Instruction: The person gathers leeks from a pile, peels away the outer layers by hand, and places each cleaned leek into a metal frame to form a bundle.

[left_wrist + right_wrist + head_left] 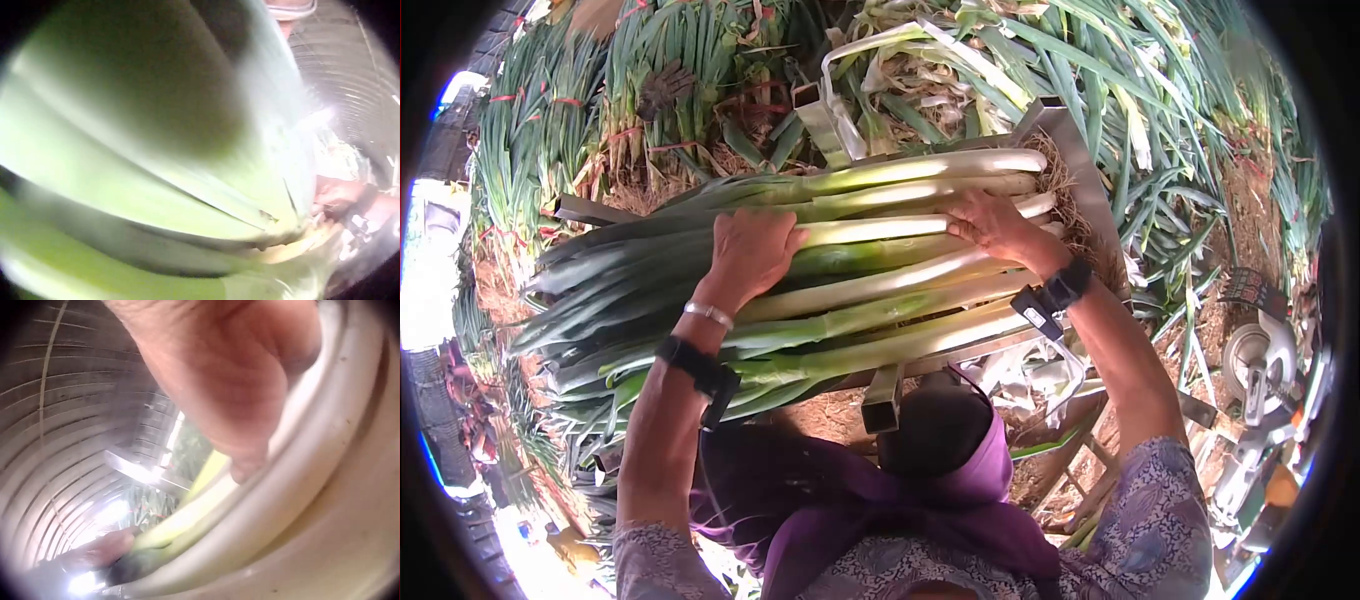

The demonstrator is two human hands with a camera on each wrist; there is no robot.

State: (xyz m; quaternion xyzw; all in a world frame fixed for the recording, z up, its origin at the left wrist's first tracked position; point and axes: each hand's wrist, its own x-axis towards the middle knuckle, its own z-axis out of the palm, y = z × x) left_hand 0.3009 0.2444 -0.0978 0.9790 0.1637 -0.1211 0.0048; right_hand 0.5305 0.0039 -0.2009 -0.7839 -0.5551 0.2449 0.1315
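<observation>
Several long leeks (870,290) lie side by side across a metal rack, roots to the right and dark leaves to the left. My left hand (752,250) grips one leek (875,230) where its stalk turns green. Nearer the roots, my right hand (995,228) holds the white part of that same leek, thumb along it. In the right wrist view, thick white stalks (294,481) run beneath the right hand (225,381), and the left hand (103,550) shows farther along. A blurred green leek (156,206) fills much of the left wrist view.
The rack's metal end plate (1090,170) stands by the roots, with an upright post (825,125) behind and a square tube end (882,400) in front. Leek bundles with red ties (560,130) stand at the back left, near a dark glove (665,90). Loose leaves (1160,210) lie right.
</observation>
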